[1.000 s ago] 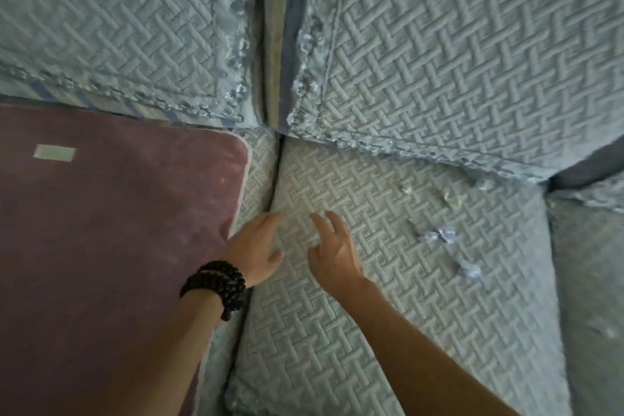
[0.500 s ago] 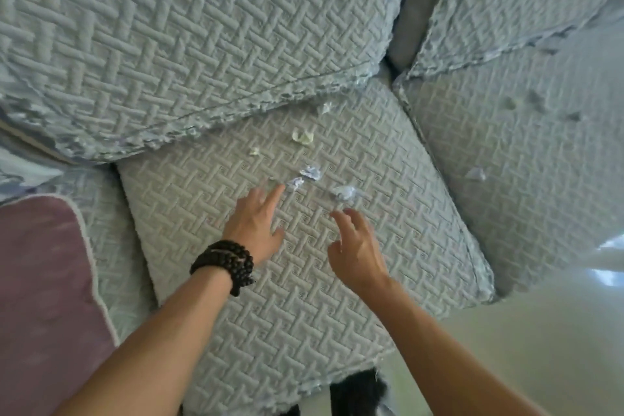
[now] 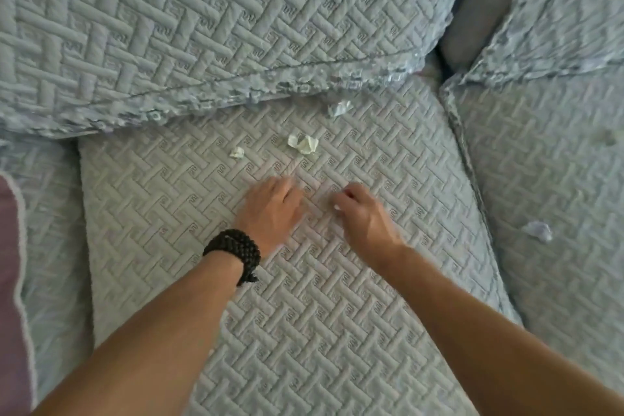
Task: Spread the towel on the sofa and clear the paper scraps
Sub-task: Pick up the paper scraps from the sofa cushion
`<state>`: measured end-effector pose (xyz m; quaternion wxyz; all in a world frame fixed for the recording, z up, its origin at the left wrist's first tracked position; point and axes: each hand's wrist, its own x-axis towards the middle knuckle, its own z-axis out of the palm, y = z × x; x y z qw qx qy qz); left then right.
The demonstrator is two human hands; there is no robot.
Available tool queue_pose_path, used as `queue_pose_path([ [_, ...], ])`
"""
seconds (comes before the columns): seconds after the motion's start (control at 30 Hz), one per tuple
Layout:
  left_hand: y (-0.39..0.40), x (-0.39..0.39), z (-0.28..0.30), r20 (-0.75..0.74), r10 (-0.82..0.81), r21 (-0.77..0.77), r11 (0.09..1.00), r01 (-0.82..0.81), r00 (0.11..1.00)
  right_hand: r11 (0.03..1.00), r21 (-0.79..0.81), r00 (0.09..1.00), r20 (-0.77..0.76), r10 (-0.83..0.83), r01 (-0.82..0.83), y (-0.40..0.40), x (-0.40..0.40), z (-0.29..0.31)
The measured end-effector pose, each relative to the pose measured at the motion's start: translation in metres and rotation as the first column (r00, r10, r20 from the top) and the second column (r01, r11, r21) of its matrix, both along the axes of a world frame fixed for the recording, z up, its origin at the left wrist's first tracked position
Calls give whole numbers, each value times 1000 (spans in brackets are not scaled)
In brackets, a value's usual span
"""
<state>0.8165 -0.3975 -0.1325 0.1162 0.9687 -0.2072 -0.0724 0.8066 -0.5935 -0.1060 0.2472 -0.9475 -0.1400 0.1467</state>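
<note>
Crumpled paper scraps [image 3: 303,143], quilted sofa [image 3: 337,331]

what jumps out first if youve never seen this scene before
Two bare hands pressed close together on the middle of a grey quilted seat cushion: the left hand with a black bead bracelet on its wrist, the right hand curled with a white bit at its fingertips. Just beyond them lie crumpled paper scraps, another scrap sits on the cushion to the right, and a purple towel edges in at far left.

Probably a home living room: a quilted grey sofa [image 3: 304,331] with back cushions [image 3: 202,27].
</note>
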Motion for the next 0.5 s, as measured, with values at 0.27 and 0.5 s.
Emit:
queue_pose_path([
  [0.27, 40, 59, 15, 106, 554, -99, 832, -546, 826, 956, -199, 972, -43, -230, 217, 42, 129, 5],
  [0.5, 26, 34, -8, 82, 546, 131, 823, -552, 834, 976, -217, 974, 225, 22, 28, 67, 95, -20],
])
